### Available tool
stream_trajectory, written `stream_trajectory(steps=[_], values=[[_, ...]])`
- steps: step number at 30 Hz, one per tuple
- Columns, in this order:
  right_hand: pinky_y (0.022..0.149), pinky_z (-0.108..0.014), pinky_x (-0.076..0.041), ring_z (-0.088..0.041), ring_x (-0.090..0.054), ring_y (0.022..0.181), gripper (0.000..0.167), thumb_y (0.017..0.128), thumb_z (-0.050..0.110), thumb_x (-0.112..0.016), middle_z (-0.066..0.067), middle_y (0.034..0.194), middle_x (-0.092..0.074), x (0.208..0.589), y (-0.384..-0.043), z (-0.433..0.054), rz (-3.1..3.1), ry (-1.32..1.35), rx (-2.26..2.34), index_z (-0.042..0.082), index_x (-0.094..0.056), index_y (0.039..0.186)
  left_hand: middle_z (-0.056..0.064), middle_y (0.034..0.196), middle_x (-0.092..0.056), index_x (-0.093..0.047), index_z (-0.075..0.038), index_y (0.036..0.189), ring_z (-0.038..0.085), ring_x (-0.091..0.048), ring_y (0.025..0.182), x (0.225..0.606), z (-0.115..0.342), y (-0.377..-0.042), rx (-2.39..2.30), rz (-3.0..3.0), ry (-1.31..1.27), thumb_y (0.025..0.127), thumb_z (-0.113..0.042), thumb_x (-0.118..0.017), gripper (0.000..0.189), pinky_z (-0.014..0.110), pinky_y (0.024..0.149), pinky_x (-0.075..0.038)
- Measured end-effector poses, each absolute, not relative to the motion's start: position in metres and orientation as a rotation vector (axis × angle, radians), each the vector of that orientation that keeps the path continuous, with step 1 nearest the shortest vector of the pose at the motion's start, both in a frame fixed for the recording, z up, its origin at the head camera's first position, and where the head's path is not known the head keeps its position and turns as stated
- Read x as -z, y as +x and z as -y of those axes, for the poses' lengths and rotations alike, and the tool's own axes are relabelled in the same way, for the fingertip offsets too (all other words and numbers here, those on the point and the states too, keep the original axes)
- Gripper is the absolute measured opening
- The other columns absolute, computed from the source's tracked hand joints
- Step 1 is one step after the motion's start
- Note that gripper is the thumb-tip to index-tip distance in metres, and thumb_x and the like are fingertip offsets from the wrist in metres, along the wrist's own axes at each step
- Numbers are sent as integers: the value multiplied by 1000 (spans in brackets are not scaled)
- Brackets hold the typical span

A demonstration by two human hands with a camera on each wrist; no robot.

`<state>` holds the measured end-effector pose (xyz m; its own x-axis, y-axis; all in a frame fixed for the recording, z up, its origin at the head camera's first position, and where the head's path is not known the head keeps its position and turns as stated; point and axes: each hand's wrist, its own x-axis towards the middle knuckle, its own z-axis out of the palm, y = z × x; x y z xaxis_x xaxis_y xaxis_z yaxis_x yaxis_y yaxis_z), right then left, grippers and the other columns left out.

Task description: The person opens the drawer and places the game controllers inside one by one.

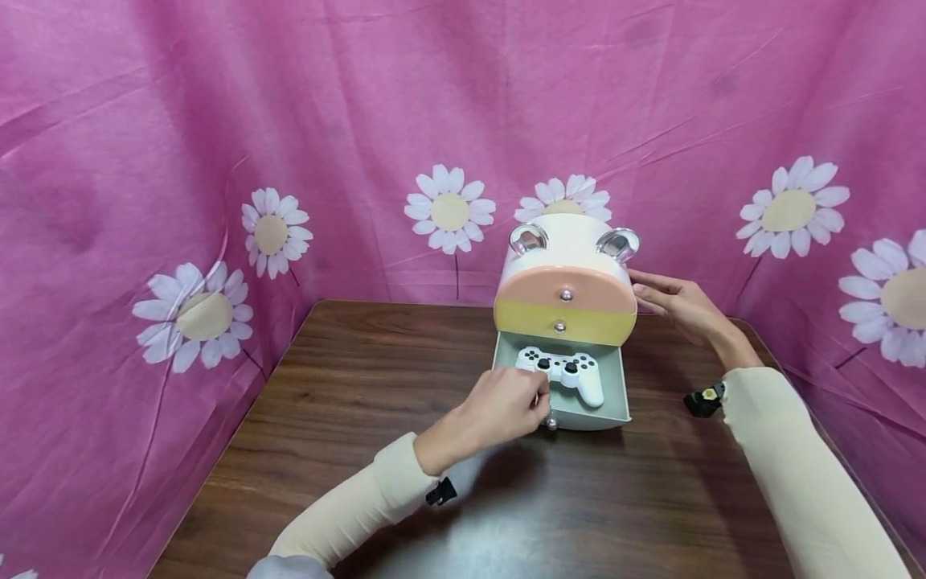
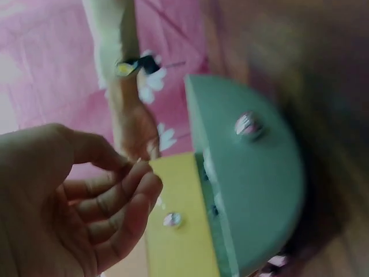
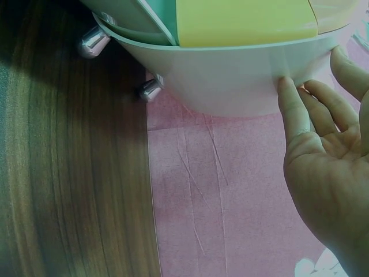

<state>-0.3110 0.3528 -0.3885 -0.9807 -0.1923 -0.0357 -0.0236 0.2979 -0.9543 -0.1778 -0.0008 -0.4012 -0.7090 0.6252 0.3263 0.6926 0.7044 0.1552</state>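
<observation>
A small white drawer cabinet (image 1: 571, 241) with silver ears has a peach top drawer (image 1: 528, 287) and a yellow middle drawer (image 1: 608, 326), both closed. Its grey-green bottom drawer (image 1: 615, 394) is pulled out, and a white game controller (image 1: 589, 386) lies inside. My left hand (image 1: 506, 404) is over the drawer's front left, covering part of the controller in the head view. In the left wrist view its fingers are curled toward the thumb, apart from the silver drawer knob (image 2: 249, 125). My right hand (image 3: 328, 138) touches the cabinet's white side with extended fingertips.
The cabinet stands on silver feet (image 3: 94, 43) near the back of a dark wooden table (image 1: 376, 370). Behind the table hangs a pink cloth (image 1: 362, 121) printed with white daisies. Each wrist carries a black camera (image 1: 702, 400).
</observation>
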Motion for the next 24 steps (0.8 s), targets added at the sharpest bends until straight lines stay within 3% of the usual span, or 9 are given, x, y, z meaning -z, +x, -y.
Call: stream_trajectory(steps=[8, 13, 20, 24], values=[[105, -22, -52, 16, -64, 113, 71, 106, 38, -65, 10, 155, -55, 388, -311, -354, -2412, -207, 1769, 6, -38, 164, -12, 53, -46, -48, -24, 60, 9, -50, 48, 444, -6, -161, 310, 2649, -949, 97, -30, -70, 44, 28, 46, -43], [106, -24, -52, 16, -65, 113, 71, 106, 37, -65, 20, 147, -60, 388, -311, -355, -2398, -212, 1785, 5, -38, 164, -10, 50, -48, -45, -24, 55, 13, -55, 44, 469, -15, -160, 294, 2645, -902, 98, -33, -70, 51, 29, 42, -42], [104, -22, -53, 16, -65, 112, 71, 106, 38, -64, 15, 151, -58, 389, -312, -353, -2415, -212, 1769, 6, -38, 164, -5, 47, -50, -40, -22, 49, 15, -55, 43, 490, -23, -164, 373, 2717, -774, 101, -37, -66, 60, 28, 38, -36], [101, -20, -54, 15, -66, 111, 71, 106, 36, -65, 22, 142, -62, 389, -312, -353, -2395, -222, 1786, 5, -38, 163, -1, 51, -56, -41, -22, 49, 19, -59, 47, 495, -26, -167, 371, 2742, -732, 102, -43, -65, 62, 30, 40, -39]])
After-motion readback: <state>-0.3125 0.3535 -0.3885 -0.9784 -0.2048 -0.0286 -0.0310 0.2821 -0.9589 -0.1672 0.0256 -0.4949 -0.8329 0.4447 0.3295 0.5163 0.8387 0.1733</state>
